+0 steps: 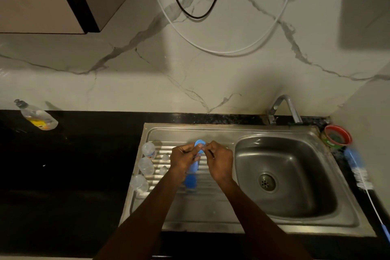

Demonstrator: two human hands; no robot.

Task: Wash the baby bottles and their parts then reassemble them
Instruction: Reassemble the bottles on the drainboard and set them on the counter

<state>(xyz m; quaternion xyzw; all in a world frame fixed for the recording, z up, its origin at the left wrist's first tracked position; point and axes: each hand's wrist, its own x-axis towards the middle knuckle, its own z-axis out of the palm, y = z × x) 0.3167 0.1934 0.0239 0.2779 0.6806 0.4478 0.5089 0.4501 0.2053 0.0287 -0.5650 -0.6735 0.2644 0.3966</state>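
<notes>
While both hands work above the ribbed draining board (211,177) of the steel sink (287,175), a blue ring (200,144) is held between them, slightly ahead of the knuckles. The left hand (184,157) pinches the ring from the left; the right hand (218,159) pinches it from the right, fingers curled inward. Whether a clear teat sits inside the ring cannot be determined.

The governing relation is as follows. Three clear bottles (145,165) stand in a column along the left edge of the draining board, to the left of the hands and slightly below the ring. The left hand is therefore the nearer hand; the right hand would have to cross over. The middle bottle lies closest to the left wrist. The bottles appear upright, with the long axis running vertically, mouths up.

Further blue parts (191,180) lie on the draining board directly beneath the hands, partly hidden by the left wrist. Small clear pieces (165,157) rest between the bottles and the left hand.

Judged from this layout, reassembly is under way, and the ring would travel leftward and down onto a bottle mouth, axis kept vertical.

A bottle brush (358,172) lies on the counter (63,175) right of the basin, well apart.
</notes>
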